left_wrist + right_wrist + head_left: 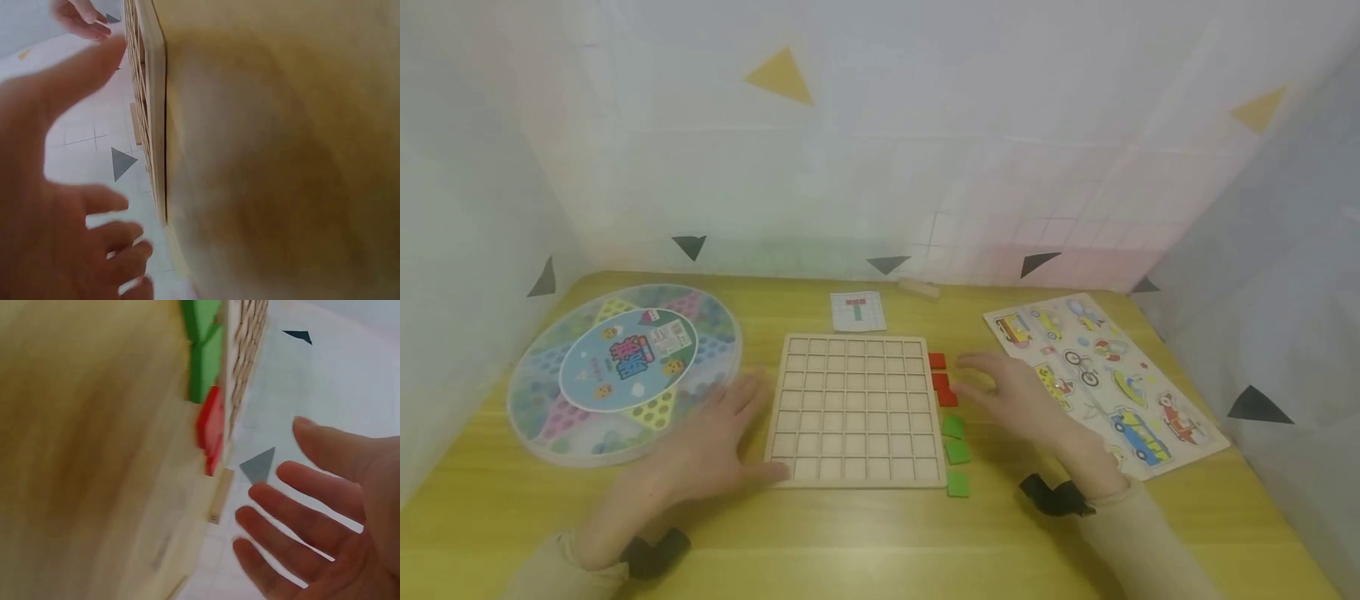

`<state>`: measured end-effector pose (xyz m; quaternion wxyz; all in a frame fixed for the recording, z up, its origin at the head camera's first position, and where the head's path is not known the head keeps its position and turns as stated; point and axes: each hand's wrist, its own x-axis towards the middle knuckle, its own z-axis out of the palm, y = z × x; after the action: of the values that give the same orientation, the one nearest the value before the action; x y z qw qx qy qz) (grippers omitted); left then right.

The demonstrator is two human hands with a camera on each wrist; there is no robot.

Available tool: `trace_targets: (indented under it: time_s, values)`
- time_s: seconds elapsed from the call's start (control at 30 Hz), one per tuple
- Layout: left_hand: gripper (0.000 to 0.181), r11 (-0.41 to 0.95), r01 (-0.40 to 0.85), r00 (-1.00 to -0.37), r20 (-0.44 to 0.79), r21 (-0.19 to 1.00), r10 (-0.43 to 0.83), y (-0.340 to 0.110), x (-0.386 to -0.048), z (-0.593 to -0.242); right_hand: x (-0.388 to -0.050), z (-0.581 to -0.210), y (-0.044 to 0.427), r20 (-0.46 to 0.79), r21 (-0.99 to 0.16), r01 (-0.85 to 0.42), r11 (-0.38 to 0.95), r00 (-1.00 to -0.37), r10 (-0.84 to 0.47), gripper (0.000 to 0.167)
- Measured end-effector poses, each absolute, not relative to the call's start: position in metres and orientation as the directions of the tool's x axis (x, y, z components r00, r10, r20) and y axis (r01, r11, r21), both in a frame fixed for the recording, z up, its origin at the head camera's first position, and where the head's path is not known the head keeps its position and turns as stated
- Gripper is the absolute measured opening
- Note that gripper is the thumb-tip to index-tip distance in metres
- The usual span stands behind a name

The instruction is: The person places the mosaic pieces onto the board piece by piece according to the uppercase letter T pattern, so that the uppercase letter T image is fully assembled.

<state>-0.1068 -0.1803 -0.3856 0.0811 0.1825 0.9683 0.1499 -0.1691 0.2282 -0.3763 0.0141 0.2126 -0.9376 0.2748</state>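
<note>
A wooden grid board with bare square cells lies flat at the table's middle. Along its right edge run red square tiles and below them green square tiles. My left hand is at the board's left side, thumb by the lower left corner; whether it touches cannot be told. Fingers spread, my right hand hovers just right of the red tiles and holds nothing. In the right wrist view the same hand has its fingers extended, apart from the red tiles.
Behind the board lies a small card with a red and green T pattern, beside a small wooden block. A round Chinese checkers box occupies the left; a vehicle picture puzzle board the right. Curtains enclose the table.
</note>
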Motion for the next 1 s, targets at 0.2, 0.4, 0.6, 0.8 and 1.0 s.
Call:
trace_targets:
  time_s: [0.2,0.4,0.6,0.8,1.0]
  values:
    - [0.119,0.832,0.338,-0.878,-0.171,0.44,0.447,-0.181,-0.103,-0.389,-0.174,-0.387,0.229,0.151,-0.584,-0.384,0.715,-0.917,-0.369,0.026]
    - [0.118,0.835,0.313,-0.87,-0.214,0.453,0.443,-0.181,-0.102,-0.391,-0.177,-0.4,0.231,0.099,-0.666,-0.342,0.663,-0.921,-0.375,0.025]
    - [0.116,0.833,0.315,-0.868,-0.217,0.456,0.447,-0.18,-0.102,-0.391,-0.18,-0.408,0.234,0.094,-0.644,-0.353,0.679,-0.917,-0.388,0.027]
    - [0.116,0.84,0.309,-0.866,-0.233,0.446,0.442,-0.179,-0.102,-0.39,-0.182,-0.412,0.234,0.113,-0.583,-0.387,0.715,-0.909,-0.4,0.025]
    - [0.117,0.847,0.316,-0.862,-0.243,0.427,0.444,-0.176,-0.101,-0.39,-0.181,-0.411,0.234,0.126,-0.564,-0.406,0.719,-0.903,-0.411,0.022]
